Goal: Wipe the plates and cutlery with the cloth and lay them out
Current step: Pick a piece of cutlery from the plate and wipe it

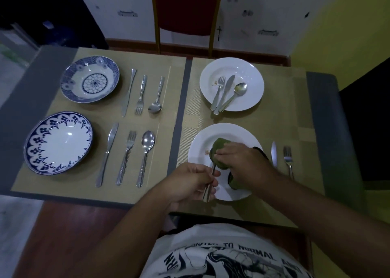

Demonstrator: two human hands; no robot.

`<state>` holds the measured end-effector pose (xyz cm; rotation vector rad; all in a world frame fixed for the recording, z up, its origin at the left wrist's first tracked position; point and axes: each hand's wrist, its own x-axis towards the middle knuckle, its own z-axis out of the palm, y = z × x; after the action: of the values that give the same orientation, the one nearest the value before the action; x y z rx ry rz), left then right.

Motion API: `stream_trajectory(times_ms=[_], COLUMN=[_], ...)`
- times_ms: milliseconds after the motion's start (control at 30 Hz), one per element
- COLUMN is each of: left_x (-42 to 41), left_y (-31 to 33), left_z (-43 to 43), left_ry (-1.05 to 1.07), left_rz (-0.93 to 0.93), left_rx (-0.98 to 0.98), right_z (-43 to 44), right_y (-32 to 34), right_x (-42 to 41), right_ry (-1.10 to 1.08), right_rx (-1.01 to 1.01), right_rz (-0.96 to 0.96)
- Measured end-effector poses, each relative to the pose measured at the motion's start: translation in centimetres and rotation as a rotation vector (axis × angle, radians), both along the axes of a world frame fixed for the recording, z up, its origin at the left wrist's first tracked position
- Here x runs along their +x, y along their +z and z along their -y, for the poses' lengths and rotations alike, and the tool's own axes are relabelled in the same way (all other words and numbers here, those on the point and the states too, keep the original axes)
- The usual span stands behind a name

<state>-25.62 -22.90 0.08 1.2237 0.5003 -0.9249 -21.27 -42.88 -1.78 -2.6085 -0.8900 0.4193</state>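
While the left hand (191, 182) pinches the handle of a spoon (209, 185) over the near white plate (198, 151), the right hand (238, 161) closes a green cloth (219, 147) around the spoon's bowl; crumbs lie on the plate's left side; a knife (274, 154) and fork (288, 159) rest on the mat just right of it; the far white plate (253, 77) carries fork, knife and spoon together; two patterned plates with laid-out cutlery occupy the left of the table (42, 66).
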Motion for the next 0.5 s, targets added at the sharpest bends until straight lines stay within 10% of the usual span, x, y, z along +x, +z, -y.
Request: stream_trajectory(times_ms=[500], left_x=[1.9], left_y=[-1.2], left_z=[-0.2], left_ry=[0.170], left_rz=[-0.183], left_rx=[-0.096], right_z=[-0.7], right_y=[3.1], right_x=[2.5], right_ry=[-0.404], right_rx=[0.210], right_rz=[0.083])
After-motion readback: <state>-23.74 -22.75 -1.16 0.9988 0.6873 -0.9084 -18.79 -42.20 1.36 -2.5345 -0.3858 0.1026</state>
